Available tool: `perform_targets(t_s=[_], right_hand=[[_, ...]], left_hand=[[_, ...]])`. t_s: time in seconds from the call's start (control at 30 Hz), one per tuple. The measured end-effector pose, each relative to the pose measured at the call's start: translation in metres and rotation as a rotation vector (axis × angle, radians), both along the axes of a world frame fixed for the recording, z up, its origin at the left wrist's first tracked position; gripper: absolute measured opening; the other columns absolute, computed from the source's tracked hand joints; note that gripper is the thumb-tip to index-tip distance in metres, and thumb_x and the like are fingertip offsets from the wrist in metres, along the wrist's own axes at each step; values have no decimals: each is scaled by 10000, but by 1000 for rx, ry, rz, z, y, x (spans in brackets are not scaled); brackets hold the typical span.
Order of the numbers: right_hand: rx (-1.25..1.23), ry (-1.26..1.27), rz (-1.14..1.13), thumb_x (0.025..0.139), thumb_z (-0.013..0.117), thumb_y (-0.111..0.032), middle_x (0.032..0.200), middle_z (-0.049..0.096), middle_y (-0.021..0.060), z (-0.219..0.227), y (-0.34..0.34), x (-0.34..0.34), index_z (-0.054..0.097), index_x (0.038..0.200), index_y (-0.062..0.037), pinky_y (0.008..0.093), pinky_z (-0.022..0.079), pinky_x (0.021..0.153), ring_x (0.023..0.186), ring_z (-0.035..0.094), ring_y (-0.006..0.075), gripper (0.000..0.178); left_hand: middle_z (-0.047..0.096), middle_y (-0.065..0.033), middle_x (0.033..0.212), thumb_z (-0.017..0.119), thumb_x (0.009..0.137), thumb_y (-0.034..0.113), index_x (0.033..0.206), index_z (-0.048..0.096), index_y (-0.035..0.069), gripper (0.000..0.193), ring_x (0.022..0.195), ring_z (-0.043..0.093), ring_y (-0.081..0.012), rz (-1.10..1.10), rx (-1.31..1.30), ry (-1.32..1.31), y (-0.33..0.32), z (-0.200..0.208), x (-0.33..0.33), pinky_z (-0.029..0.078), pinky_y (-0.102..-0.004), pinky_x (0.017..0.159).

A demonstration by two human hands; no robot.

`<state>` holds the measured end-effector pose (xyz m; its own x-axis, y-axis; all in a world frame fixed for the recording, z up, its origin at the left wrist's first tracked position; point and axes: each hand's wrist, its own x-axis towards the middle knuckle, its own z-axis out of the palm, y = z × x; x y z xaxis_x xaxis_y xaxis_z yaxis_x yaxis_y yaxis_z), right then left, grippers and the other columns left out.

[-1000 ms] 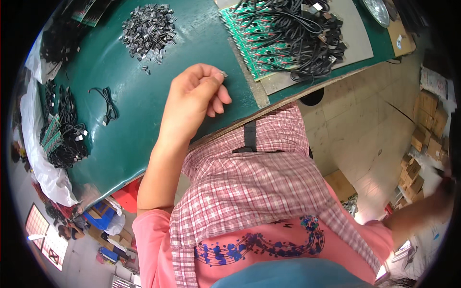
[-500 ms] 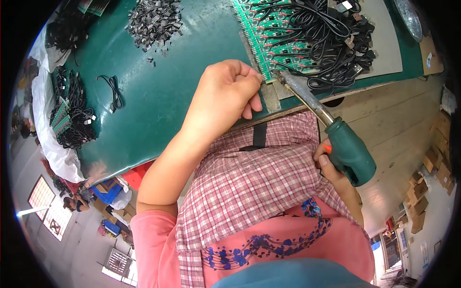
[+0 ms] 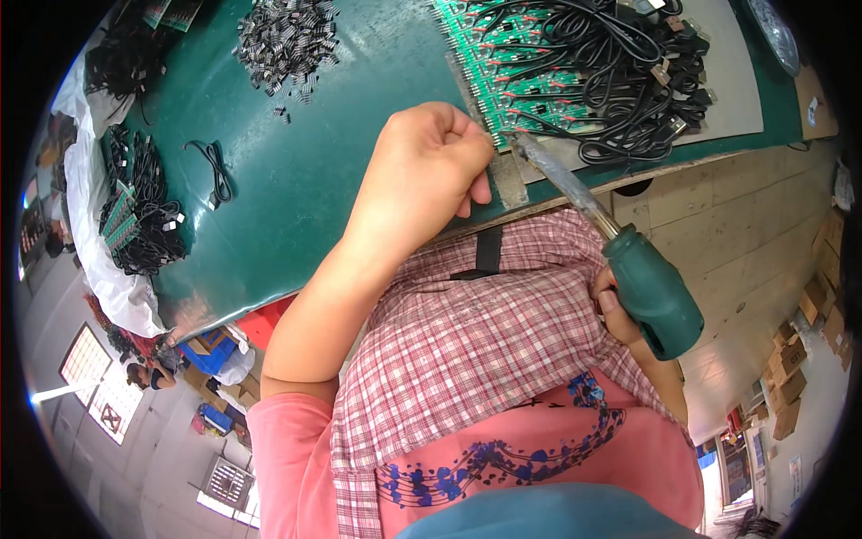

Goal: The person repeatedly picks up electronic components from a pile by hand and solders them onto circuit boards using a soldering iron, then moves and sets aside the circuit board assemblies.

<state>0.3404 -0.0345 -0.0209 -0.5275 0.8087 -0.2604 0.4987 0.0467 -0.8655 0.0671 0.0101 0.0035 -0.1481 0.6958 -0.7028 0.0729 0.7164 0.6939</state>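
Observation:
My right hand [image 3: 615, 310] grips a soldering gun [image 3: 660, 292] with a dark green handle and a long metal barrel. Its tip reaches the near end of a row of green circuit boards [image 3: 530, 85], close to the fingertips of my left hand [image 3: 435, 157]. That hand is closed in a pinch at the boards' near left corner; whatever sits between thumb and finger is too small or hidden to name. Black cables [image 3: 620, 76] with red wire ends lie coiled over the boards' right side.
A pile of small dark components [image 3: 287, 45] lies on the green tabletop [image 3: 269, 198]. Farther left are a single coiled cable [image 3: 214, 171], a bundle of cables with boards [image 3: 139, 220] and white plastic wrap [image 3: 85, 225]. Cardboard boxes [image 3: 790, 377] stand on the floor at right.
The soldering gun has turned slightly in my right hand, and its orange trigger no longer shows. My left hand stays pinched in nearly the same place. The whole view has shifted a little.

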Motion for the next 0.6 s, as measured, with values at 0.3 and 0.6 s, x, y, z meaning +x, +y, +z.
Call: perform_targets(t_s=[0.3,0.6], right_hand=[[13,-70,52,773,582,-125,655,516,60,6,6,3,561,706,-44,302,413,596,598,497,189,107],[187,-154,79,696,673,-185,788,586,79,-19,-9,16,603,857,-74,347,476,619,689,586,264,208]], left_hand=[[585,-24,573,581,878,150,830,598,1,157,455,482,-62,7,19,38,-1,1,2,374,-197,434],[584,-29,573,583,878,153,827,596,-2,164,458,482,-63,15,28,44,-1,1,3,375,-197,434]])
